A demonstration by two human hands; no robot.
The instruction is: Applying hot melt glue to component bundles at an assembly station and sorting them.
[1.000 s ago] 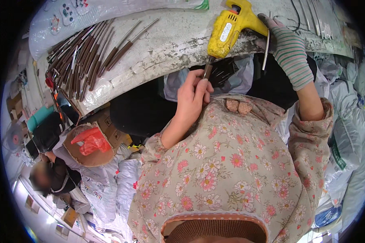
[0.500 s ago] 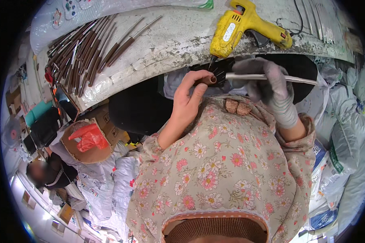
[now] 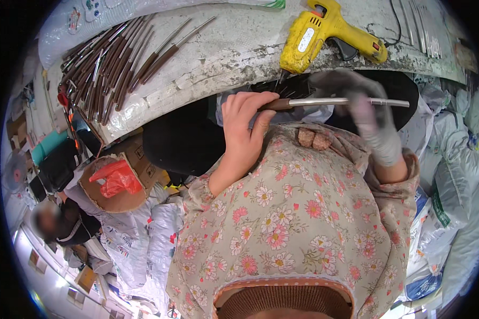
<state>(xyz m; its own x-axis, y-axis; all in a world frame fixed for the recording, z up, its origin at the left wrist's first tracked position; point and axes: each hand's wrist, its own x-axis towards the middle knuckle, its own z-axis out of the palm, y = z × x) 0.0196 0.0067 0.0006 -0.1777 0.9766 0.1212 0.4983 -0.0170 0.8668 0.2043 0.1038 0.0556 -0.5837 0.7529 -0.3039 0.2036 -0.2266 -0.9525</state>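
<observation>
My bare left hand [image 3: 243,121] is closed around a brown tube-shaped handle [image 3: 280,104]. A silvery metal rod [image 3: 318,101] sticks out of the handle's right end and lies nearly level. My right hand [image 3: 368,109], in a grey glove, is at the middle of the rod. Motion smears its fingers, so their grip on the rod cannot be made out. Just above the handle, the nozzle of a yellow glue gun [image 3: 306,42] points down over the table's edge.
Many brown-handled metal rods [image 3: 109,66] lie piled on the worn white table [image 3: 223,40] at left. Bare rods [image 3: 421,29] lie at far right. A cardboard box [image 3: 90,194] with a red bag stands lower left, near another person [image 3: 74,220]. White sacks [image 3: 452,175] crowd the right.
The rod, apart from the handle before, now meets its end and sits in line with it. My gloved right hand has shifted slightly along the rod and is blurred.
</observation>
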